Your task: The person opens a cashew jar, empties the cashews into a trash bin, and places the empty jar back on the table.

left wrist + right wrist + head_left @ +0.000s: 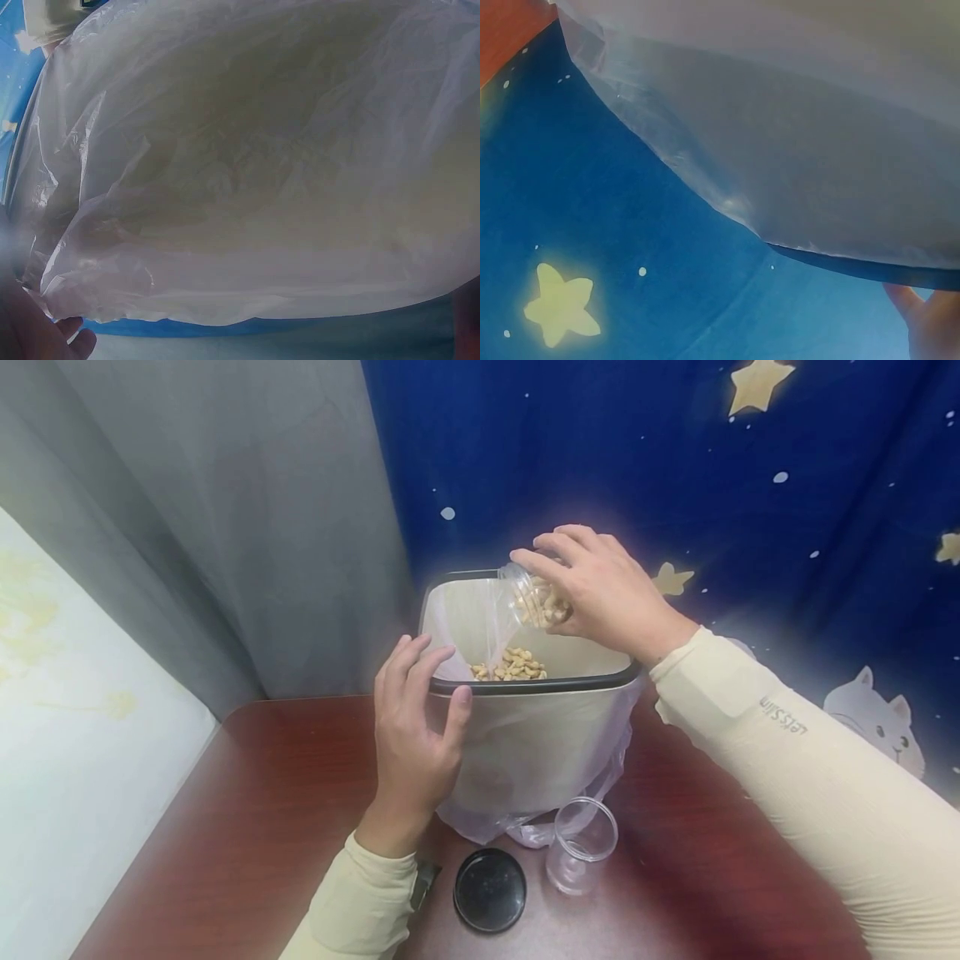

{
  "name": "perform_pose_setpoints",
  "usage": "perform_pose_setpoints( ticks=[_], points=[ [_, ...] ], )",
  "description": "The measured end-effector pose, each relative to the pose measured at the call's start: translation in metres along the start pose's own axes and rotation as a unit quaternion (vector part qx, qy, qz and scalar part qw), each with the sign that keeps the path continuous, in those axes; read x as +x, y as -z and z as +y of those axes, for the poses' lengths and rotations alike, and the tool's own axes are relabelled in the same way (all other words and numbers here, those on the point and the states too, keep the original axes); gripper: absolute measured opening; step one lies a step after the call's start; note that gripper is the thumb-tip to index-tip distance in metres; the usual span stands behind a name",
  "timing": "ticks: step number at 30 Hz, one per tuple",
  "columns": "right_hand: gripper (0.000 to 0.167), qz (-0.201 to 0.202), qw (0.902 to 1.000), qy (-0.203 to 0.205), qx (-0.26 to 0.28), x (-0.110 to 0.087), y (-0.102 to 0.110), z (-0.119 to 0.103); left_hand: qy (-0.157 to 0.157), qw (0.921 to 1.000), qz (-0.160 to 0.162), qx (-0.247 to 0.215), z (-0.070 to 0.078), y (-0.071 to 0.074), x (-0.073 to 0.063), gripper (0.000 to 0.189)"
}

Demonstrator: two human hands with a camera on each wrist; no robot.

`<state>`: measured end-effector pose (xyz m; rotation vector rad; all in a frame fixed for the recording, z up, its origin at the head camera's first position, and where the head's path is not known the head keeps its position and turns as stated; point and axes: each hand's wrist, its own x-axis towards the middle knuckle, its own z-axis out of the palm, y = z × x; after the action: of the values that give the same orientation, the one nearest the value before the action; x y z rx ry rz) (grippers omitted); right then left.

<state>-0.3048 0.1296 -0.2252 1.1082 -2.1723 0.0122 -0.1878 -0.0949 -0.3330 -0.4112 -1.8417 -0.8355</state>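
My right hand (607, 585) grips a clear plastic jar (516, 578), tipped sideways over the bin with its mouth toward the left. Pale tan nuts (551, 606) fill part of it. More nuts (517, 665) lie inside the off-white bin (532, 743), which has a black rim and a thin translucent liner bag. Beside the bin's near left corner is my left hand (412, 727), fingers extended upward at the rim, holding nothing. In the left wrist view, liner and bin wall fill most of the picture, with fingertips (81, 341) at the lower left.
On the dark red table (285, 777), an empty clear jar (583, 847) stands upright in front of the bin, next to a round black lid (491, 891). Behind hang a grey curtain (247, 510) and a blue starry curtain (600, 460). Liner (618, 752) drapes down the bin's right side.
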Motion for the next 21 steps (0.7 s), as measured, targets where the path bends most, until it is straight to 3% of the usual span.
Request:
perform_pose_setpoints(
  ticks=[21],
  points=[
    [0.093, -0.003, 0.9996, 0.023, -0.018, 0.0001, 0.0002, -0.0011, 0.000, 1.0000, -0.001, 0.000, -0.0007, -0.0003, 0.0007, 0.041]
  ],
)
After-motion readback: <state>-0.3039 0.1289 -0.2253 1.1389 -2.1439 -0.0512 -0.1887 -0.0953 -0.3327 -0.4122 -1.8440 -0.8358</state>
